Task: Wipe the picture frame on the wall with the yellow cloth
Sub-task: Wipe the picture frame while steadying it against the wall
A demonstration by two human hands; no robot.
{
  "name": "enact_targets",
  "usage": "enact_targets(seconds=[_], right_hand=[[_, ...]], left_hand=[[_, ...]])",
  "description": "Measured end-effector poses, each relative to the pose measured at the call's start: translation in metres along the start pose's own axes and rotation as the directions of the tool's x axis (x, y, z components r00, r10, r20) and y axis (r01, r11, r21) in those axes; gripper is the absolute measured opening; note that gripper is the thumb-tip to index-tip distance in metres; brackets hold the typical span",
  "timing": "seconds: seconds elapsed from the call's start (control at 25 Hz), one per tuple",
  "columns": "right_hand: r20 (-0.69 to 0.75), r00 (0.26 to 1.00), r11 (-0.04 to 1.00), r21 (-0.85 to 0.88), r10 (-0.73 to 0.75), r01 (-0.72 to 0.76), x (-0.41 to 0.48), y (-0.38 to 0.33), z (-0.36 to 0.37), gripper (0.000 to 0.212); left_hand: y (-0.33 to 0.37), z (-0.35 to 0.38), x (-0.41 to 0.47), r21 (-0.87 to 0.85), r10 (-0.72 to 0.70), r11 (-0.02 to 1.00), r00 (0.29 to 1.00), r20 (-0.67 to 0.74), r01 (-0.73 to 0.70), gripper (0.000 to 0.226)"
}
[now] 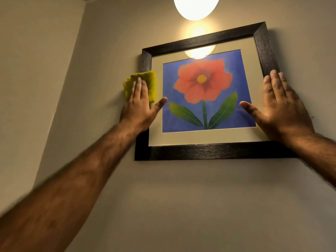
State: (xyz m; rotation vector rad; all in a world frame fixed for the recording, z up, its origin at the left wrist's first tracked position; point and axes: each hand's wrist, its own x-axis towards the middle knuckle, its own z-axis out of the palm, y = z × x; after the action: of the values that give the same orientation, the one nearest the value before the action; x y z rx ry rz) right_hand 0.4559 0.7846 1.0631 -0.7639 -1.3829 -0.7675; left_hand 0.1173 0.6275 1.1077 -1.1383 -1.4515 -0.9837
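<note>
A dark wooden picture frame [209,151] hangs tilted on the beige wall, holding a picture of a red flower on blue. My left hand [140,108] presses a folded yellow cloth [151,82] flat against the frame's left side, fingers pointing up and thumb spread onto the glass. The cloth covers part of the left bar and sticks out past my fingers. My right hand [280,106] lies flat on the frame's right side with fingers together and thumb out on the glass, holding nothing.
A lit round lamp [196,6] glows just above the frame, and its reflection shows on the glass. A wall corner [80,42] runs down at the left. Bare wall stretches below the frame.
</note>
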Motion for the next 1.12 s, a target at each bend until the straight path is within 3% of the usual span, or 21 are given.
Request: enact_targets(seconds=[0.2, 0.4, 0.52, 0.64, 0.72, 0.88, 1.12], right_hand=[[-0.003, 1.000, 1.000, 0.011, 0.011, -0.011, -0.003, -0.001, -0.001, 0.106], [0.011, 1.000, 1.000, 0.019, 0.007, -0.007, -0.007, -0.002, -0.002, 0.105], [0.008, 1.000, 1.000, 0.015, 0.013, -0.013, -0.008, -0.001, -0.002, 0.104], [0.011, 1.000, 1.000, 0.008, 0.007, -0.007, -0.007, -0.002, -0.003, 0.103], [0.006, 1.000, 1.000, 0.007, 0.005, -0.005, -0.008, -0.001, -0.003, 0.103], [-0.009, 1.000, 1.000, 0.001, -0.005, 0.005, -0.007, 0.000, 0.000, 0.103], [-0.017, 1.000, 1.000, 0.015, -0.007, 0.007, -0.008, 0.000, 0.002, 0.102]], left_hand=[[-0.012, 0.010, -0.108, -0.011, 0.055, 0.998, 0.998, 0.014, -0.055, 0.103], [-0.007, -0.013, -0.119, -0.055, 0.042, 0.998, 0.999, 0.027, -0.040, 0.093], [-0.010, -0.043, -0.087, -0.041, 0.034, 0.998, 0.997, -0.065, -0.036, 0.060], [-0.013, -0.063, -0.055, -0.008, 0.007, 1.000, 1.000, 0.020, -0.006, 0.018], [-0.013, -0.062, -0.045, -0.044, -0.011, 0.999, 0.997, 0.080, 0.015, 0.021], [-0.023, -0.056, -0.040, -0.124, -0.142, 0.980, 0.981, 0.129, 0.158, 0.047], [-0.030, -0.058, -0.042, -0.132, -0.202, 0.966, 0.966, 0.161, 0.224, 0.033]])
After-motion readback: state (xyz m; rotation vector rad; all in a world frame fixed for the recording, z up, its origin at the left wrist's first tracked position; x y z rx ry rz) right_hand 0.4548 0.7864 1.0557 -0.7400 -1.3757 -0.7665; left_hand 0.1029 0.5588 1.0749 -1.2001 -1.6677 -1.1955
